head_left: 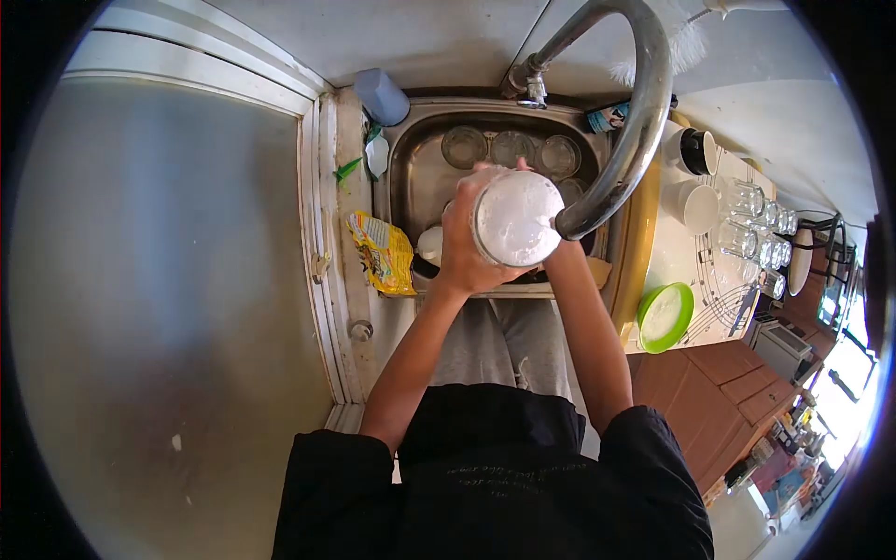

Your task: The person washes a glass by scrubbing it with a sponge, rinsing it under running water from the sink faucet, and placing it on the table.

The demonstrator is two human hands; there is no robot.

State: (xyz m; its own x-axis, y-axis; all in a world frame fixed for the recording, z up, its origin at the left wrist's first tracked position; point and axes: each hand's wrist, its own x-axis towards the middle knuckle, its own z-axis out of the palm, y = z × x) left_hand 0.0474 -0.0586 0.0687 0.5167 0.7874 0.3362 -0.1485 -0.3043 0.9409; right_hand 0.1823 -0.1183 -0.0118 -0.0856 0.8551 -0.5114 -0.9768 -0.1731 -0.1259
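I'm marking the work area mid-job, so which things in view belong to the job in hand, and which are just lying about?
In the job, by the look of it:
round vessel
left hand, holding it
right hand, mostly hidden behind it
tap
sink
glasses in the sink

Apparently lying about:
yellow packet
blue bottle
green bowl

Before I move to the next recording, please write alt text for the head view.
A person's left hand grips a round container with a frothy white top by the mouth of a faucet; the right hand is mostly hidden behind it. Glasses are in the metal sink below, a yellow packet lies left, and cups and a green bowl sit right.
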